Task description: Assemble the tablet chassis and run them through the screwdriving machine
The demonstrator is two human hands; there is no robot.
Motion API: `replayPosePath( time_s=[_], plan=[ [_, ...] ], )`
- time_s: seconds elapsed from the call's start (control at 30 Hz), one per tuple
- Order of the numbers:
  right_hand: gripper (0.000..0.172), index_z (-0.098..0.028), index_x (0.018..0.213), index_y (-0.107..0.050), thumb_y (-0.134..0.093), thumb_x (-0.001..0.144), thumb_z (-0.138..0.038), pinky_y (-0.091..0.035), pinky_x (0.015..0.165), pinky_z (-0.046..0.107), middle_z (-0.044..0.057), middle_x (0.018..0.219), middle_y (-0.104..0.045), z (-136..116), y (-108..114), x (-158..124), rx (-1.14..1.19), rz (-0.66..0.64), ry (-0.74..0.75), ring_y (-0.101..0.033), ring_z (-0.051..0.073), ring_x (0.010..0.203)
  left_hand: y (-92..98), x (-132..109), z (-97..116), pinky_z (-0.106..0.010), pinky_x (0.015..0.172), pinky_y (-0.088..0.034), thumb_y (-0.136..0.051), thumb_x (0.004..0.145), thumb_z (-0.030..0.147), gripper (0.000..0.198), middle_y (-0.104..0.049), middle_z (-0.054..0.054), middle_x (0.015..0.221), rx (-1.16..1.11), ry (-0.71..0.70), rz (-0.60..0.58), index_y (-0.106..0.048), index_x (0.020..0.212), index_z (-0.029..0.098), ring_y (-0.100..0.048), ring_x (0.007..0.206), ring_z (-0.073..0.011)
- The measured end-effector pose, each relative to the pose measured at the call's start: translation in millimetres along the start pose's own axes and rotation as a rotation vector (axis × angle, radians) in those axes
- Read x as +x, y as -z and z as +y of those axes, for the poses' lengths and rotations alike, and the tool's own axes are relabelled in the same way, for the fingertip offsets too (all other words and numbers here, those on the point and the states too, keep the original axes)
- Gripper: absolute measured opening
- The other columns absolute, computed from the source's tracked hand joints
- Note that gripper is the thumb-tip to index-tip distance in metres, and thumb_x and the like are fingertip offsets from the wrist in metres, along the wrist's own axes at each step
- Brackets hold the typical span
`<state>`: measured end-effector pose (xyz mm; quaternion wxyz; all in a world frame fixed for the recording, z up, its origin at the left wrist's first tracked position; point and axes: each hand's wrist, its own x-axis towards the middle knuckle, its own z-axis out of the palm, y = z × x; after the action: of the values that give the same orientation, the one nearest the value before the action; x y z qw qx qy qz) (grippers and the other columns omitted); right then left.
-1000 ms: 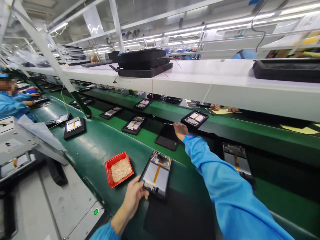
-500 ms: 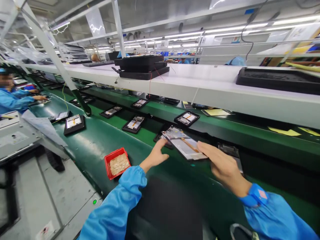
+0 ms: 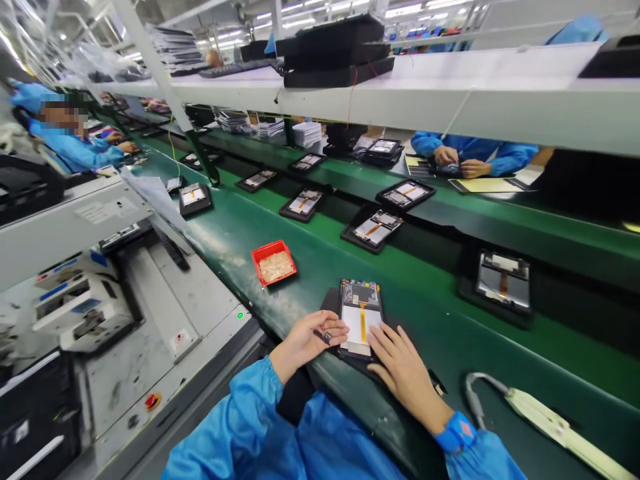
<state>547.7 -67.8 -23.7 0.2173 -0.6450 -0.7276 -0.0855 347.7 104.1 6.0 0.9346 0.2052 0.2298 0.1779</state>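
An opened tablet, with bare circuit board and an orange flex cable, lies on a dark mat on the green bench in front of me. My left hand rests at the tablet's left edge, its fingers curled round a small dark part. My right hand lies flat on the mat at the tablet's lower right corner, fingers spread, nothing in it.
A red tray of small parts sits to the left. Several opened tablets ride the green conveyor beyond. A white tool with a cable lies at right. Grey machines stand at left. Other workers sit left and across.
Both hands brought the tablet down from the air and set it on the mat close to me. The view dropped toward the bench. My left hand now holds a small dark part.
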Motion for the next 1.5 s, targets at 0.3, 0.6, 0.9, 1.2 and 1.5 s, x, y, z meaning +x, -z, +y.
replayPosePath(
  time_s=[0.3,0.6,0.9,1.2,1.5],
  plan=[
    [0.018,-0.023,0.103,-0.071,-0.056,0.096,-0.030,-0.051,0.089,0.039,0.008,0.104,-0.071,-70.3,1.3,58.5,0.617,0.072,-0.234,-0.064,0.023,0.098,-24.2,-5.6,-21.1,-0.035,0.090,-0.050,-0.063,0.087,0.034,0.031,-0.072,-0.019,0.105,0.061,-0.013,0.055,-0.068,0.100,0.006,-0.068,0.100,-0.0254],
    [0.034,-0.015,0.077,-0.068,-0.088,0.063,-0.039,-0.039,0.054,0.023,0.001,0.065,-0.063,-67.7,-14.8,60.2,1.709,0.015,-1.083,-0.052,0.010,0.057,-24.0,-44.3,-19.7,-0.030,0.078,-0.047,-0.055,0.090,0.018,0.014,-0.067,-0.003,0.084,1.355,-0.676,0.346,-0.069,0.087,0.019,-0.063,0.079,-0.0167],
    [0.036,-0.015,0.070,-0.066,-0.087,0.066,-0.044,-0.033,0.054,0.021,0.000,0.064,-0.055,-88.8,-34.3,56.1,2.000,0.024,-1.082,-0.043,0.009,0.059,-25.2,-49.5,-22.3,-0.028,0.074,-0.048,-0.056,0.088,0.014,0.017,-0.069,-0.002,0.087,1.598,-0.626,0.368,-0.072,0.090,0.021,-0.064,0.076,-0.0156],
    [0.037,-0.016,0.066,-0.065,-0.087,0.065,-0.046,-0.032,0.058,0.024,-0.002,0.059,-0.052,-99.1,-36.4,59.9,1.721,0.095,-1.046,-0.041,0.010,0.059,-25.4,-60.7,-19.7,-0.030,0.075,-0.049,-0.049,0.092,0.016,0.021,-0.069,-0.004,0.090,1.802,-0.573,0.366,-0.069,0.093,0.020,-0.065,0.081,-0.0182],
    [0.036,-0.016,0.070,-0.067,-0.083,0.066,-0.048,-0.034,0.058,0.026,-0.001,0.060,-0.054,-105.3,-35.6,62.8,1.623,0.100,-1.045,-0.043,0.012,0.059,-22.3,-66.5,-18.4,-0.030,0.076,-0.050,-0.047,0.094,0.017,0.021,-0.068,-0.006,0.093,1.895,-0.560,0.321,-0.067,0.096,0.020,-0.064,0.084,-0.0197]
  ],
)
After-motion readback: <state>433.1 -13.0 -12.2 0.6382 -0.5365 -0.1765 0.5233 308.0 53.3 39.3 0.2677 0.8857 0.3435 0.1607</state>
